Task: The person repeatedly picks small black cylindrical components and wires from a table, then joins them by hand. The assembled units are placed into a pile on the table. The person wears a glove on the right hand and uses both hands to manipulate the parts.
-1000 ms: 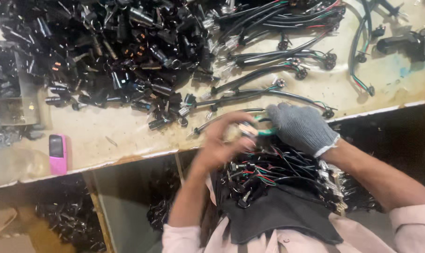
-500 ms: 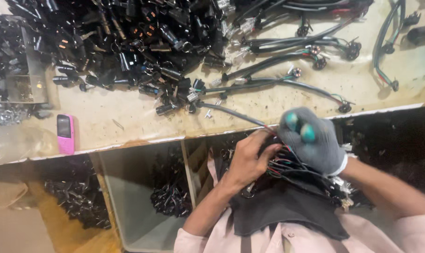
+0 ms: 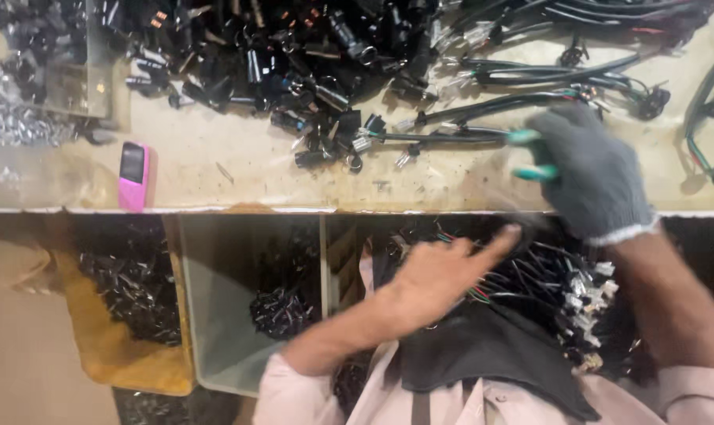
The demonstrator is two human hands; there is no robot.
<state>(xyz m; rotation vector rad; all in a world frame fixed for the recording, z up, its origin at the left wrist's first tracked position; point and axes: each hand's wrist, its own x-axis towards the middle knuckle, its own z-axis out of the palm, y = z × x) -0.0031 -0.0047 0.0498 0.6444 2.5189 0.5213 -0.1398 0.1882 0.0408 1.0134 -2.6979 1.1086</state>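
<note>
My right hand (image 3: 589, 169), in a grey knit glove with teal fingertips, hovers over the front edge of the worktable (image 3: 239, 169). Its fingers are spread, blurred, and close to the end of a black cable (image 3: 451, 135) lying on the table. My bare left hand (image 3: 443, 271) rests lower down, fingers stretched out, on a bundle of black wires with white plugs (image 3: 566, 287) that lies in my lap on a dark cloth (image 3: 491, 354). Neither hand visibly holds anything.
A big heap of black connectors (image 3: 294, 55) covers the table's far side, and several black cable harnesses (image 3: 530, 98) lie at the right. A pink phone (image 3: 133, 175) lies near the front edge. Silver metal bits (image 3: 11, 122) sit far left. Below are a yellow bin (image 3: 129, 362) and a pale bin (image 3: 231, 323) holding black parts.
My gloved right hand has risen from the lap bundle up onto the table edge. My left hand has opened and lies flatter on the wires. The view has shifted to the right.
</note>
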